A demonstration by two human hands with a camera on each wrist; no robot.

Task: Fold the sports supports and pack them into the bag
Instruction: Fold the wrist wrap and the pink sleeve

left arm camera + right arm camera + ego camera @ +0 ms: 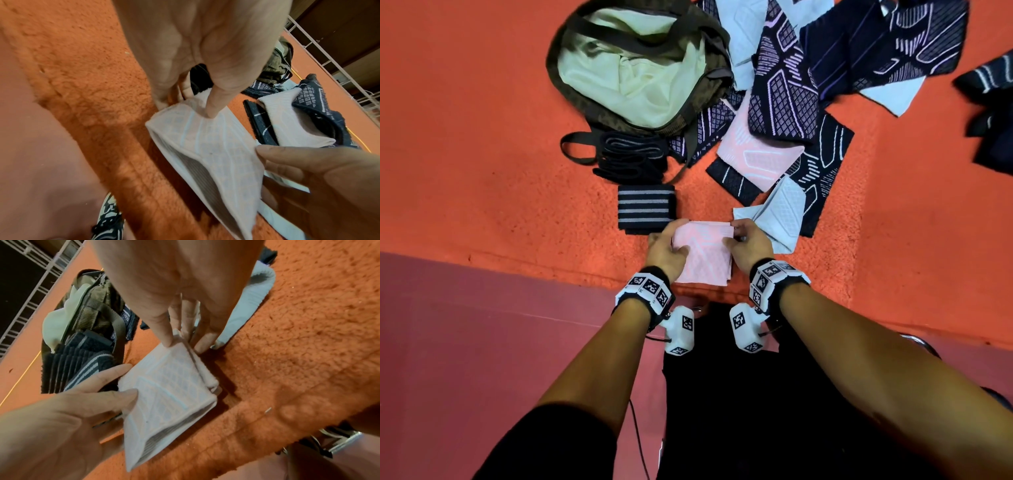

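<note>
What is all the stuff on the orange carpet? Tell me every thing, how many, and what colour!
Folded support: one, pale pink, nearest the person, held by both hands.
Striped band: one, black with grey stripes, just left of and beyond the folded support.
Coiled straps: one bundle, black, between the striped band and the bag.
Bag: one, olive brown with pale yellow lining, open, far left.
Loose supports: a pile, too overlapped to count; dark navy patterned, pink and light blue, right of the bag.
Carpet: one, orange, under everything.
Left hand: grips the folded support's left edge.
Right hand: pinches its right corner.
</note>
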